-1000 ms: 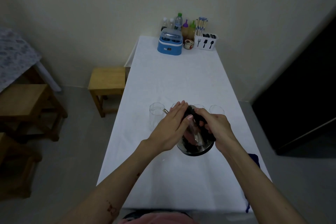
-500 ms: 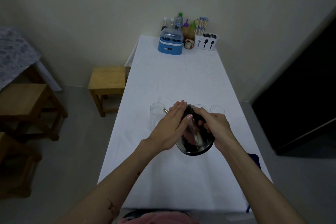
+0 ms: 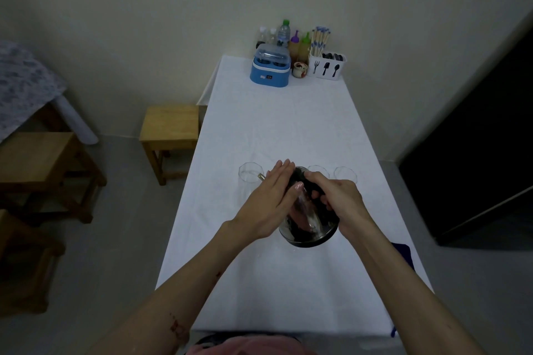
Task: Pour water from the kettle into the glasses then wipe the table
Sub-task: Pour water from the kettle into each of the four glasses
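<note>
A steel kettle (image 3: pixel 310 235) with a black handle is tilted away from me over the white table (image 3: pixel 277 130), spout pointing left toward a clear glass (image 3: pixel 247 179). My right hand (image 3: pixel 337 200) grips the black handle. My left hand (image 3: pixel 272 202) lies flat against the kettle's lid and left side, fingers straight. Two more clear glasses (image 3: pixel 317 170) (image 3: pixel 345 174) stand in a row behind the kettle, partly hidden by my hands. Whether water is flowing is hidden.
A blue cloth (image 3: pixel 403 253) lies at the table's right edge. At the far end stand a blue box (image 3: pixel 269 72), bottles (image 3: pixel 284 33) and a white cutlery holder (image 3: pixel 326 65). Wooden stools (image 3: pixel 170 127) stand on the floor to the left.
</note>
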A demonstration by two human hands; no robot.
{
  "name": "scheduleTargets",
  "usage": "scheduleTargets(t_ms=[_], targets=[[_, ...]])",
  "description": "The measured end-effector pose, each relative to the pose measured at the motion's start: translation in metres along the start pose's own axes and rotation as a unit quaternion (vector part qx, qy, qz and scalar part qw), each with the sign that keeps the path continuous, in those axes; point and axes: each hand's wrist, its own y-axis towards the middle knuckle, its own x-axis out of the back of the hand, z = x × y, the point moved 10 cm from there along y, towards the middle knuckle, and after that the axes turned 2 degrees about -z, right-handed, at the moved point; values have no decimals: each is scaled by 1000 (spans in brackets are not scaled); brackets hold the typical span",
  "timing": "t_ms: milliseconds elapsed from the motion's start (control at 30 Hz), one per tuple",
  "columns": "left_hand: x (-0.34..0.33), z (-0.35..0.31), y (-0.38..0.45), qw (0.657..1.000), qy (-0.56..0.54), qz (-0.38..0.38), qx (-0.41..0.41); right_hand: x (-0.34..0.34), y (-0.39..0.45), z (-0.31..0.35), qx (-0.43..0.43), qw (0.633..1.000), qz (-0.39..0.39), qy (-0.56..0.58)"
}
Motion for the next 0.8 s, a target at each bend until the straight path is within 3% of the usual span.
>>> scheduleTargets(t_ms=[800], targets=[[0, 13, 3, 1000, 4, -3, 4, -9, -1, 3, 0, 1000, 13, 1]])
